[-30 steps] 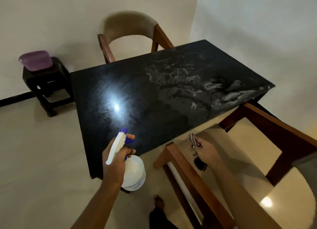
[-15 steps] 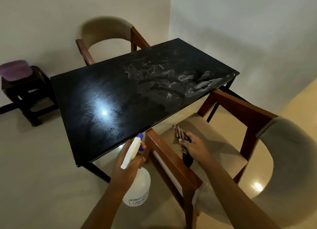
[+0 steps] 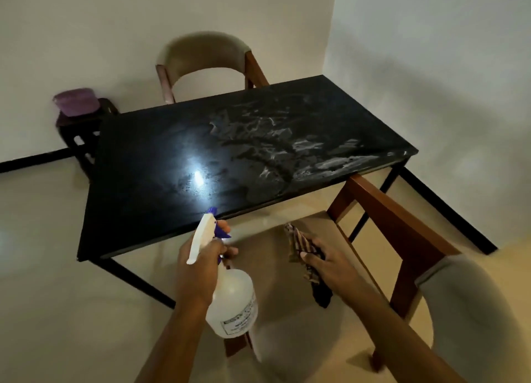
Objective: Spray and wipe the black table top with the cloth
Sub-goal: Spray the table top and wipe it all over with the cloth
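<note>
Raised since a moment ago, spray bottle (image 3: 232, 308) and cloth (image 3: 301, 245) now hover beside the near edge of the black table top (image 3: 149, 153).
The left hand (image 3: 201, 265) grips the bottle's neck, nozzle aimed tableward, probably for another spray; the right hand (image 3: 327, 265) clutches the bunched cloth over the chair (image 3: 396, 219), ready to wipe.

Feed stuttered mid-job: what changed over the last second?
Nothing picked up or released. The left hand has carried the spray bottle rightward, from beside the near chair to over its wooden arm, nozzle toward the black table top. The right hand still grips the cloth above the seat. The wet streaks look unchanged.
</note>
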`<action>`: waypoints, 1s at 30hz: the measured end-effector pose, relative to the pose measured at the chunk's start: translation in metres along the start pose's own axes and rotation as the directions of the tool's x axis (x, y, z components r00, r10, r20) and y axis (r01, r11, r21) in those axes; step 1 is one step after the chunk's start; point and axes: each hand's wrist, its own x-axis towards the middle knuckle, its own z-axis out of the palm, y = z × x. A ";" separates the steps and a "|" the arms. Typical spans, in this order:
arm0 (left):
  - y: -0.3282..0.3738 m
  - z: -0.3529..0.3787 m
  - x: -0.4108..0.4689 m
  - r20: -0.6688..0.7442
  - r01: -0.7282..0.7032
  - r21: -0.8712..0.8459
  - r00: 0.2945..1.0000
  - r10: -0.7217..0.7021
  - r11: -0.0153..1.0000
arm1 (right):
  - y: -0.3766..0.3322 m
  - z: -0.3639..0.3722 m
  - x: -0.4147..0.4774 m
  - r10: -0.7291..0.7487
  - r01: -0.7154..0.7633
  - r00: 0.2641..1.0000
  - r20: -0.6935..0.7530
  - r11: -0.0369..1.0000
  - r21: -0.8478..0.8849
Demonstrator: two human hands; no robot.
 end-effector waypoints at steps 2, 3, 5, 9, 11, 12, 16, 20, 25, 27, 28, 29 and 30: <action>-0.013 0.022 0.017 0.066 0.112 -0.083 0.992 -0.107 0.990 | 0.006 -0.023 0.003 -0.008 0.008 0.998 -0.064 1.000 -0.002; -0.022 0.036 0.024 0.093 0.168 -0.116 0.983 -0.158 0.979 | 0.010 -0.033 0.006 -0.009 0.009 0.995 -0.097 1.000 -0.002; -0.033 0.070 0.029 0.108 0.251 -0.155 0.966 -0.236 0.956 | 0.017 -0.051 0.011 -0.010 0.012 0.990 -0.140 1.000 0.012; -0.038 0.144 0.038 0.072 0.348 -0.119 0.937 -0.342 0.930 | 0.027 -0.091 0.034 -0.051 0.055 0.989 -0.142 0.998 0.023; -0.039 0.184 0.052 0.002 0.383 -0.127 0.923 -0.386 0.915 | 0.033 -0.120 0.049 -0.089 0.089 0.990 -0.113 0.996 -0.005; -0.040 0.200 0.061 -0.044 0.395 -0.131 0.914 -0.403 0.909 | 0.038 -0.133 0.058 -0.110 0.109 0.989 -0.100 0.994 -0.019; -0.031 0.259 0.069 -0.222 0.387 -0.141 0.885 -0.410 0.911 | 0.057 -0.189 0.095 -0.171 0.170 0.985 -0.012 0.982 -0.086; -0.030 0.275 0.062 -0.313 0.305 -0.236 0.875 -0.369 0.923 | 0.064 -0.216 0.120 -0.209 0.208 0.978 0.010 0.969 -0.135; -0.016 0.286 0.052 -0.317 0.145 -0.300 0.917 -0.242 0.943 | 0.057 -0.213 0.168 -0.358 0.360 0.931 0.066 0.879 -0.311; -0.003 0.294 0.051 -0.324 0.079 -0.289 0.930 -0.175 0.954 | 0.060 -0.205 0.200 -0.423 0.421 0.901 0.091 0.808 -0.412; 0.003 0.298 0.048 -0.327 0.047 -0.273 0.935 -0.139 0.961 | 0.062 -0.200 0.216 -0.429 0.427 0.897 0.112 0.770 -0.475; 0.007 0.300 0.045 -0.325 0.016 -0.255 0.940 -0.101 0.967 | 0.066 -0.196 0.228 -0.408 0.412 0.903 0.135 0.730 -0.545; 0.011 0.301 0.042 -0.318 -0.013 -0.237 0.946 -0.065 0.971 | 0.071 -0.191 0.237 -0.371 0.384 0.915 0.159 0.678 -0.627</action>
